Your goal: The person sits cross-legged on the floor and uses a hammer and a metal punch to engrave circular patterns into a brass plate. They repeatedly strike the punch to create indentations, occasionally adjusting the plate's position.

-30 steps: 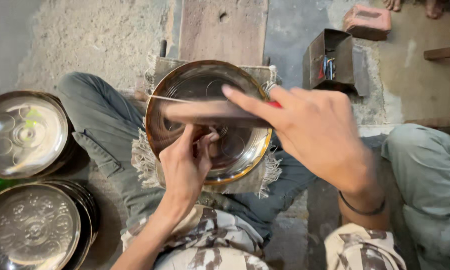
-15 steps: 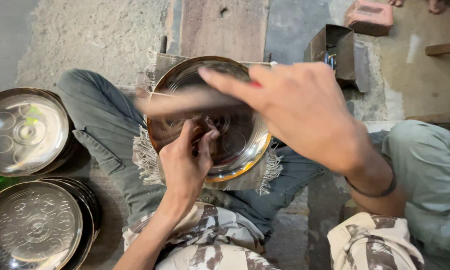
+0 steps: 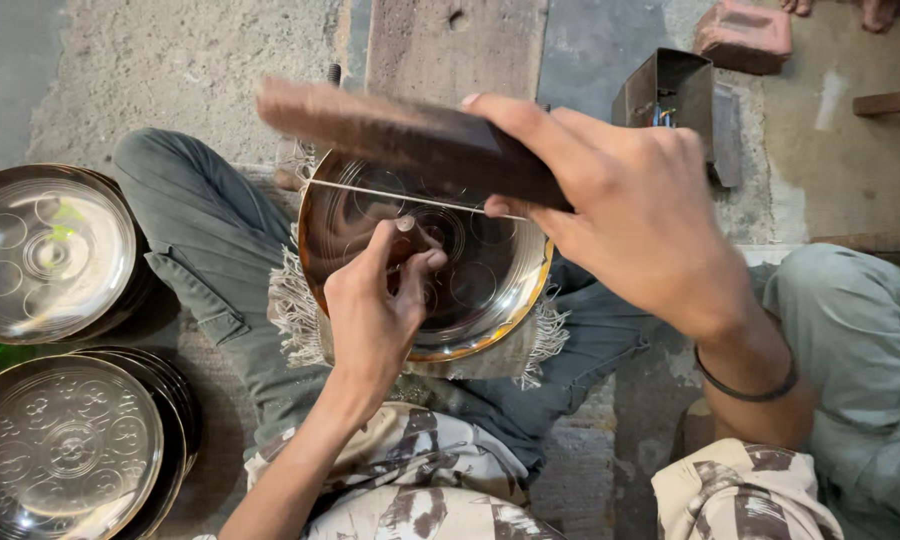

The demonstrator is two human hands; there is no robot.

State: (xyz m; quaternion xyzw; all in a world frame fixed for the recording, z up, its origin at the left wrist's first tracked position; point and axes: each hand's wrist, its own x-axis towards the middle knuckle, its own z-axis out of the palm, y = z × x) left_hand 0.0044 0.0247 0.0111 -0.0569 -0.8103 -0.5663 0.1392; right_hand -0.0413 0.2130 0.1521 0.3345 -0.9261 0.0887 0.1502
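- The round metal plate [image 3: 470, 290] lies flat on a fringed cloth [image 3: 290, 310], right under both hands.
- The right hand [image 3: 640, 210] is closed around a dark wooden block [image 3: 400, 135]. The block's long side points up-left from the hand and looks blurry.
- The left hand [image 3: 375, 310] is curled, pinching a small tool too hidden to make out.
- Stacked plates [image 3: 55, 455] sit well left.

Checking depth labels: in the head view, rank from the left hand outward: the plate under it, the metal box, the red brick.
1. Round engraved metal plate, directly under the left hand.
2. Open dark metal box, upper right.
3. Red brick, top right corner.
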